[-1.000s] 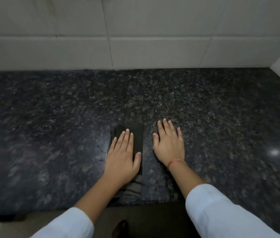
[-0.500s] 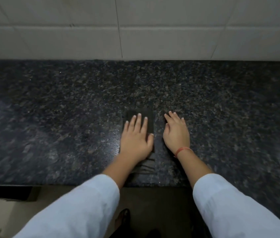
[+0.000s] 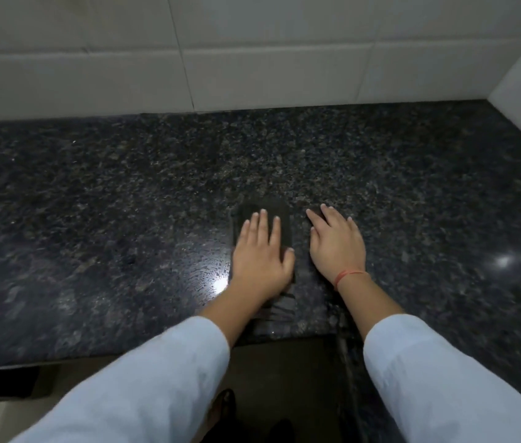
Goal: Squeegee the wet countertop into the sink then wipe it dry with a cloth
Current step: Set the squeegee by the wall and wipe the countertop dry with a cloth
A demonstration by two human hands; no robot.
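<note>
- The dark cloth (image 3: 264,219) lay flat on the speckled black countertop (image 3: 109,203), near its front edge and about the middle of the view, with one end trailing back toward the person under the wrist
- It was spread out rather than bunched, which I judged was meant to put as much fabric as possible against the stone for drying
- The left hand (image 3: 260,257) pressed down on the cloth, palm flat, fingers extended and only slightly spread; it gripped nothing, it simply bore down
- The right hand (image 3: 337,247) rested just beside the cloth on bare stone, also flat and open, holding nothing; probably it steadied the body while leaning in
- A fine beading of moisture showed in the glare left of the left hand, so the wiping looked unfinished
- No squeegee and no sink were in view; the white tiled wall (image 3: 252,59) closed the back and right side
</note>
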